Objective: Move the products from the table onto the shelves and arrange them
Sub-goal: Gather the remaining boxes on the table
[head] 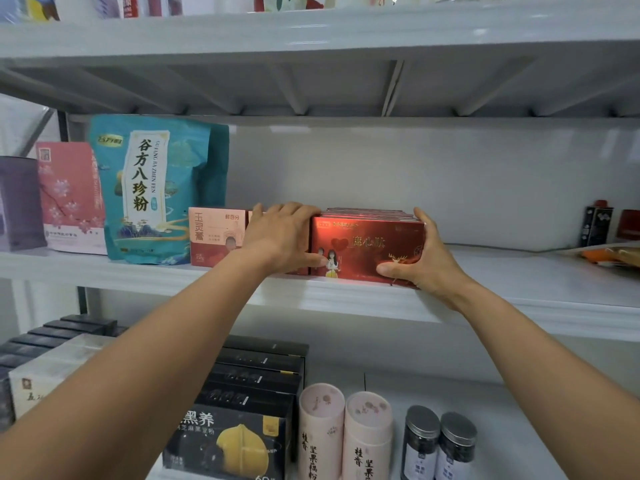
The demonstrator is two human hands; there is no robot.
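A row of shiny red boxes (369,245) stands upright at the front of the middle shelf (502,289). My left hand (282,237) grips the row's left end, fingers over the top and thumb on the front face. My right hand (420,258) clasps the right end, thumb on the front lower corner and fingers round the side. To the left, touching my left hand, stands a pink and red box (214,237).
Further left on the same shelf are a tall teal pouch (156,188), a pink bag (69,199) and a purple box (19,202). A dark bottle (595,223) stands far right. The lower shelf holds black boxes (249,393), pink tubes (346,434) and two jars (438,445).
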